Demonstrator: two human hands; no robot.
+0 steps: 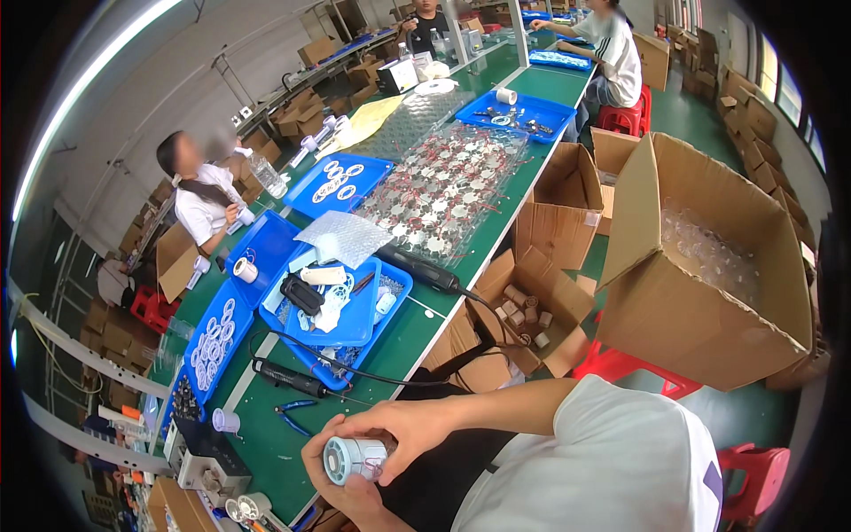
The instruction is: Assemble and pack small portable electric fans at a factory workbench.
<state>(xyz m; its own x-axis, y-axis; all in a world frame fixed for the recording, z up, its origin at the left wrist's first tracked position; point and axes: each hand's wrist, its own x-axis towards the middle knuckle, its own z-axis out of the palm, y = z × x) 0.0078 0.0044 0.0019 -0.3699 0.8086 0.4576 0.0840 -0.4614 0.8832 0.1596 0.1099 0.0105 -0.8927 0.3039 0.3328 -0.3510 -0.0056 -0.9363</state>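
A pale blue-white cylindrical housing (pixel 356 459) with a slotted round end is held between both hands, close to the table's near edge. My left hand (pixel 353 498) is closed round it from the left and below, its thumb against the lower side. From the right, my right hand (pixel 415 429) grips the other end, fingers curled over the top. A thin reddish wire shows on the housing's side by the right fingers. What lies behind the right fingers is hidden. On the table nearby are blue-handled pliers (pixel 294 415) and a black power screwdriver (pixel 288 378) with a cable.
Stacked blue trays (pixel 399 306) hold small parts, and another tray (pixel 197 379) holds white rings. Wired metal discs (pixel 441 191) cover a plastic sheet farther back. Cardboard boxes (pixel 700 297) and red stools (pixel 634 368) stand right of the table. Other people sit along it.
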